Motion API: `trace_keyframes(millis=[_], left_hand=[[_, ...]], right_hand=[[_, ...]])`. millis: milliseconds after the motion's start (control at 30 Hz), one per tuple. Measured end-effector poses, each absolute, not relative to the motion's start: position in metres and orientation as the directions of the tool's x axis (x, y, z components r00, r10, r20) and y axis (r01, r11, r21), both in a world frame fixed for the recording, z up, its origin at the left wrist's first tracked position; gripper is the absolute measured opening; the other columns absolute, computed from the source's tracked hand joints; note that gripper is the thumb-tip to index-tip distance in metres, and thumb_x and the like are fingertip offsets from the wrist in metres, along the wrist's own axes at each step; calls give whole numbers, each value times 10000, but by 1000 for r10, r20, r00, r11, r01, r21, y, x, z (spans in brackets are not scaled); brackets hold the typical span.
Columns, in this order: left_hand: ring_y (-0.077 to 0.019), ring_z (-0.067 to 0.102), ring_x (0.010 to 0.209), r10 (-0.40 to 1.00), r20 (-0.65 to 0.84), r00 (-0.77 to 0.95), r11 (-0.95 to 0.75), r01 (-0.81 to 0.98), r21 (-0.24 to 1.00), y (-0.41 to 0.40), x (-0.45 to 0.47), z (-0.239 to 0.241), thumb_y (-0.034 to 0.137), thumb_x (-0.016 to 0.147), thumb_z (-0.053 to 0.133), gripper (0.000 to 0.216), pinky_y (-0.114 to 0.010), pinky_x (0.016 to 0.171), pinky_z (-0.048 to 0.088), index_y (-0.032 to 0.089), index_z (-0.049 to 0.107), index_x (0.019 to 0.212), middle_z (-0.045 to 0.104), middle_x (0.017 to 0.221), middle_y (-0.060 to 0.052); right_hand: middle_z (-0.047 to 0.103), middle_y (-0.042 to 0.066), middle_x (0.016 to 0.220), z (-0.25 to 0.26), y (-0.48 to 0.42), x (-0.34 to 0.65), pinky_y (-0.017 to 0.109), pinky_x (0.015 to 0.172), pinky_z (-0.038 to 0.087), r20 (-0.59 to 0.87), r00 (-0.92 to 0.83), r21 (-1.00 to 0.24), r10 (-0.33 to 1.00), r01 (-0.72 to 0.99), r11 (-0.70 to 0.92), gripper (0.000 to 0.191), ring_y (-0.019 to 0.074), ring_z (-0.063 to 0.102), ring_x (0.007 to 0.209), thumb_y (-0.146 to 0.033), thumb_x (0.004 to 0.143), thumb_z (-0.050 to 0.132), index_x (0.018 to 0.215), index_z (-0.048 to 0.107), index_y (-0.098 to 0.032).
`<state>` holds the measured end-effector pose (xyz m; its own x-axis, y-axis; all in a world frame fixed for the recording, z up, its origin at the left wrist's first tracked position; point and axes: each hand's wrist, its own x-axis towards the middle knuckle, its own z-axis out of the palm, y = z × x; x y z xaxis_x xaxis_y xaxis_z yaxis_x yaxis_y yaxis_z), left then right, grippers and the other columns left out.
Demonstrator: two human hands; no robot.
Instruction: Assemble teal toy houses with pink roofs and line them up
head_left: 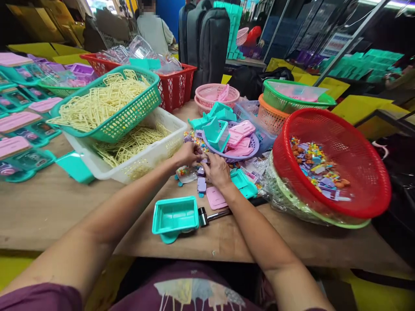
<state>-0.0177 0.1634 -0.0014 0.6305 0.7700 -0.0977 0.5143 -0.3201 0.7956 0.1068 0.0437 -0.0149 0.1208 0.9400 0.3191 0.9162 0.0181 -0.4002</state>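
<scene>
My left hand (188,154) and my right hand (218,170) meet over the middle of the table, fingertips closed together on a small purple plastic piece (204,159). Its exact shape is mostly hidden by the fingers. Just below them lie another small purple piece (201,185) and a pink flat panel (216,198), partly behind my right wrist. A teal plastic box (175,216) stands open side up nearer to me. Its edge is close to the head of a hammer (203,217), whose handle passes beneath my right forearm. A second teal piece (244,183) lies right of my right hand.
A purple basket (253,151) of teal and pink parts stands beyond my hands. On the right, a red basket (363,172) leans, holding tiny coloured pieces. On the left, a teal basket (129,116) of cream plastic pieces rests on a white bin (175,140). A person (154,32) sits behind.
</scene>
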Motion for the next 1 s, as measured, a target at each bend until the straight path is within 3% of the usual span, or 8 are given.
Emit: trace_keyframes(millis=[167, 267, 367, 500, 600, 700, 833, 1000], left_hand=[[-129, 617, 629, 795, -39, 605, -207, 332, 920, 141, -37, 16, 404, 662, 815, 394, -247, 603, 495, 129, 562, 788, 628, 669, -21], [-135, 599, 664, 774, 95, 626, -330, 270, 905, 105, -62, 40, 505, 728, 741, 441, -260, 615, 484, 113, 594, 867, 634, 748, -42], [-199, 599, 939, 551, 239, 800, -677, 261, 689, 51, -105, 70, 520, 788, 679, 532, -340, 839, 486, 147, 572, 1151, 633, 1088, -103], [-298, 480, 1192, 251, -17, 968, -895, 239, 376, -7, -161, 80, 519, 751, 715, 643, -453, 1048, 325, 219, 529, 1289, 589, 1249, -125], [-286, 496, 1176, 272, -95, 958, -932, 287, 222, -12, -178, 64, 342, 848, 633, 408, -463, 1065, 258, 213, 578, 1231, 649, 1153, -116], [-224, 575, 927, 300, -146, 943, -931, 322, 169, -1, -176, 53, 276, 909, 538, 147, -421, 998, 300, 189, 656, 923, 689, 882, -76], [-205, 570, 798, 468, -106, 878, -839, 478, 258, 0, -168, 59, 409, 870, 596, 260, -343, 834, 379, 167, 646, 789, 655, 762, -54], [-140, 538, 650, 633, -173, 755, -476, 555, 682, -11, -167, 69, 535, 857, 576, 399, -234, 616, 393, 150, 677, 861, 640, 720, 2]], right_hand=[[680, 68, 956, -8, 45, 105, 292, 810, 477, 390, 63, -685, 919, 687, 243, 180, 187, 623, 876, -253, 882, 604, 1007, 701, -168], [685, 15, 823, 10, 33, 99, 244, 710, 472, 372, 24, -804, 928, 508, 309, 128, 135, 616, 736, -250, 873, 598, 888, 688, -160], [641, -14, 726, 32, 10, 101, 224, 653, 452, 379, 60, -817, 924, 491, 303, 124, 108, 581, 660, -262, 867, 604, 807, 643, -161], [621, -13, 734, 48, -31, 106, 218, 610, 475, 288, 130, -918, 949, 319, 235, 178, 106, 584, 660, -349, 864, 622, 825, 582, -180], [636, -16, 760, 50, -60, 94, 214, 599, 505, 163, 108, -987, 981, 10, 163, 228, 101, 607, 661, -388, 829, 674, 890, 577, -191], [651, -8, 802, 46, -86, 70, 211, 625, 515, 129, 95, -988, 987, -74, 136, 218, 96, 614, 683, -368, 833, 683, 944, 614, -194], [644, 3, 820, 37, -110, 42, 227, 658, 498, 214, 133, -966, 968, 176, 189, 149, 104, 597, 702, -336, 885, 631, 928, 638, -194], [646, 4, 803, 26, -120, 31, 242, 660, 498, 305, 151, -913, 940, 326, 244, 99, 115, 601, 679, -294, 897, 611, 921, 627, -200]])
